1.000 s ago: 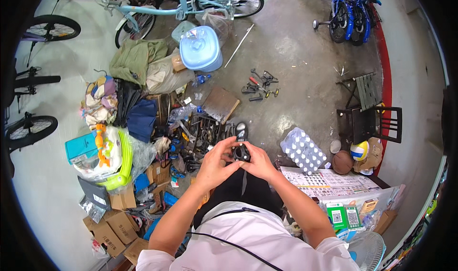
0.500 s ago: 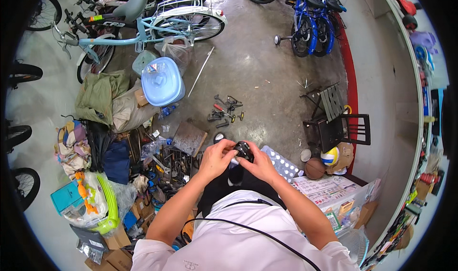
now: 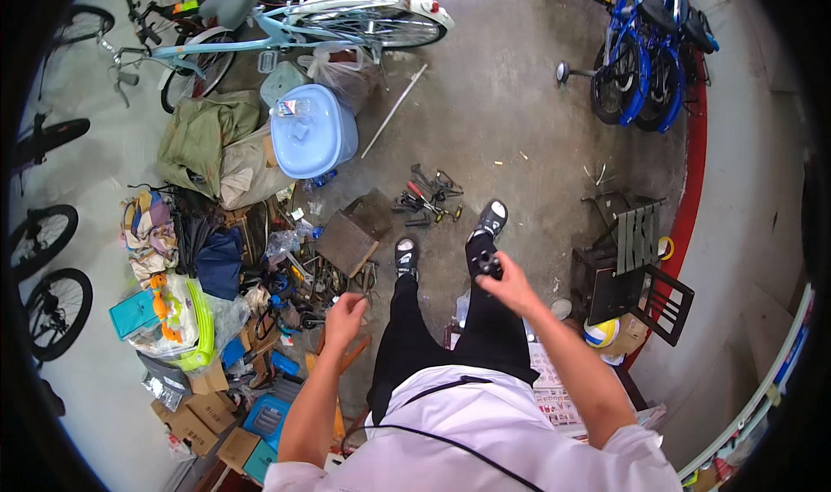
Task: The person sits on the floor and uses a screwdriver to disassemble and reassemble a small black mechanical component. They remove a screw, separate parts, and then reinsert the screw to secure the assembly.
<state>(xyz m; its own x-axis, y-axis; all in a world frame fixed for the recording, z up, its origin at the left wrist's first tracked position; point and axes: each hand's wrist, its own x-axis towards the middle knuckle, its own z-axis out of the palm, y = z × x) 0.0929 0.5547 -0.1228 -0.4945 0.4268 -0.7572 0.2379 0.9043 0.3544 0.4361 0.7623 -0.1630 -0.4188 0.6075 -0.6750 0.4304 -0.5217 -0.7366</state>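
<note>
My right hand (image 3: 514, 288) holds a small black rounded part (image 3: 490, 264) by its edge, over my right lower leg. Its exact kind is too small to make out. My left hand (image 3: 345, 319) is lower and to the left, apart from the right, with its fingers curled together beside the heap of tools. A tiny whitish bit shows at its fingertips, too small to name. On the floor ahead of my feet lies a cluster of hand tools (image 3: 426, 196), one with a red handle. A worn wooden box (image 3: 348, 237) stands left of my left foot.
A light-blue lidded tub (image 3: 313, 137) stands at the left, near a pale blue bicycle (image 3: 260, 32). Cluttered tools and boxes (image 3: 208, 414) fill the lower left. At the right are a dark folding chair (image 3: 636, 241), a ball (image 3: 601, 332) and blue bicycles (image 3: 640, 68).
My hands have separated: the right has carried the black part rightward, the left has moved left and down. My legs are now apart, with both feet showing, and the view has shifted.
</note>
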